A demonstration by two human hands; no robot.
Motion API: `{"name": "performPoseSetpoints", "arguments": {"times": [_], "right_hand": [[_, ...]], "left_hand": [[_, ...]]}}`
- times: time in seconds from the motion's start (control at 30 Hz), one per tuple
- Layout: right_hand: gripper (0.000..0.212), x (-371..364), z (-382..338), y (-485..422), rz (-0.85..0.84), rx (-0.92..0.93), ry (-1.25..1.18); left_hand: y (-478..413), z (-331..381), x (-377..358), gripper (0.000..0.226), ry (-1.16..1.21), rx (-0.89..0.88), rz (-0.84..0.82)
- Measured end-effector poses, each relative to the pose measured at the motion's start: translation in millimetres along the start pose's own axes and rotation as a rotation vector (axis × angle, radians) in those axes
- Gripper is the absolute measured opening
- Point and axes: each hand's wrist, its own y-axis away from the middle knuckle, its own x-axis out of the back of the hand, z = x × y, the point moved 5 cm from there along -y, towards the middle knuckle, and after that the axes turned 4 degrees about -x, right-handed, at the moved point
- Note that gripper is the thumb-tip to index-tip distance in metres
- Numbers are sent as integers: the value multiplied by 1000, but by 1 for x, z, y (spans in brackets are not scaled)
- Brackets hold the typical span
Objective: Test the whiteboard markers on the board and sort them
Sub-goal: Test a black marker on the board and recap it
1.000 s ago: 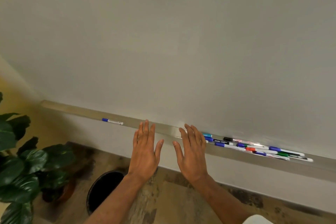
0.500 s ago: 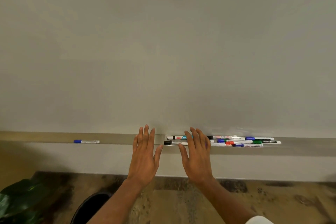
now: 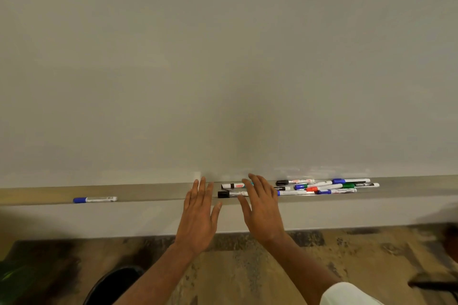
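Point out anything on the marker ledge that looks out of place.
One blue-capped marker lies alone far left on the ledge, apart from the rest. The other markers sit in a jumbled pile at right. Nothing looks damaged.

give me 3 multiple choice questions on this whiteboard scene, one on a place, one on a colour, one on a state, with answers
1. Where does the lone blue-capped white marker lie?
A. on the floor
B. on the long grey tray ledge, left of the left hand
C. inside a bin

2. What colour is the cap of the front-edge marker, partly behind the right hand?
A. yellow
B. black
C. pink

3. How are the two hands?
A. both open, holding nothing
B. left grips a marker
C. right pinches a cap

Answers: 1 B, it lies alone on the ledge, far from the pile of mixed markers. 2 B, its dark cap shows beside the right thumb. 3 A, all fingers are straight, curled round nothing.
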Motion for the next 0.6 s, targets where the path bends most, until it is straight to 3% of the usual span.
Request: {"name": "performPoseSetpoints", "arguments": {"times": [0.17,0.3,0.6], "right_hand": [[34,-30,12,-16,-99,110,13],[39,-56,19,-27,-197,115,28],[52,-93,19,-34,-248,108,73]], "left_hand": [[-9,-5,-31,77,23,46,-90],[-18,-11,-49,61,45,104,-173],[-31,-18,-71,61,57,133,-236]]}}
